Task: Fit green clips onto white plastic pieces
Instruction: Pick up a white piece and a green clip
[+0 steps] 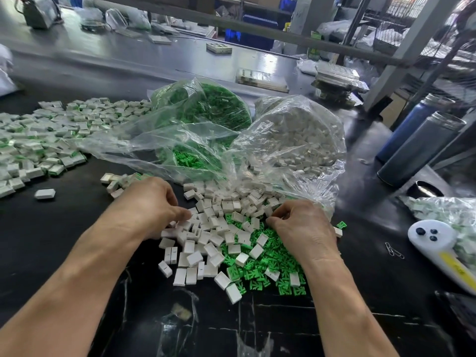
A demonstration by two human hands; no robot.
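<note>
On black bench, both hands' curled fingers dig into white pieces; grip contents unclear.

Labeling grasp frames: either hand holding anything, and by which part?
Cannot tell: left hand and right hand curl fingertips into white plastic pieces; any grip is hidden.

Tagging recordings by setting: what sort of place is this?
Probably a small factory assembly bench: clear plastic bags of green clips and of white plastic pieces, a large heap of finished white-and-green parts on the black worktable, blue storage bins behind.
</note>
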